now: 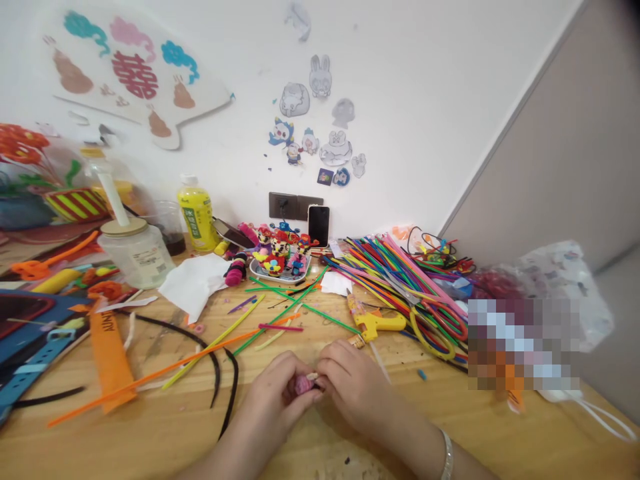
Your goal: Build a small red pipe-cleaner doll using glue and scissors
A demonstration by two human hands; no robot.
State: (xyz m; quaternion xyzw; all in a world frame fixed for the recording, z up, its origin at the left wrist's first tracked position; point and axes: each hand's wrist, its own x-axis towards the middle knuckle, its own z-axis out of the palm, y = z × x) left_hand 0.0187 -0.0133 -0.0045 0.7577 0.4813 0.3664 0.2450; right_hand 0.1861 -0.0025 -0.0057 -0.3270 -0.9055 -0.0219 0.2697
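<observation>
Wooden table [150, 437] against white wall [425, 127]. Large paper cutout [135, 73] high on wall at left, smaller cartoon cutouts [305, 127] at centre. Right end of table partly hidden by a pixelated patch.

Pipe cleaner heap [395, 280], many colours, at back right of table. Lidded jar [136, 252] with straw at back left; yellow bottle [196, 215] just beside it. Phone [319, 225] upright against wall, behind plate of small figures [280, 267]. White tissue [193, 283] left of plate.

Loose stems across middle of table: long orange stem [165, 367], curved black stem [225, 393], thin green stem [280, 320]. Yellow glue gun [373, 323] lying on its side, just beyond right hand.

Left hand [277, 393] and right hand [353, 383] low at front centre, touching each other, both curled nearly closed. Pink piece [303, 385] pinched in left fingers, pale tip [313, 377] at its end, right fingers [325, 373] closed against it. Exact grip partly hidden by fingers. Silver bangle [447, 457] on right wrist.
</observation>
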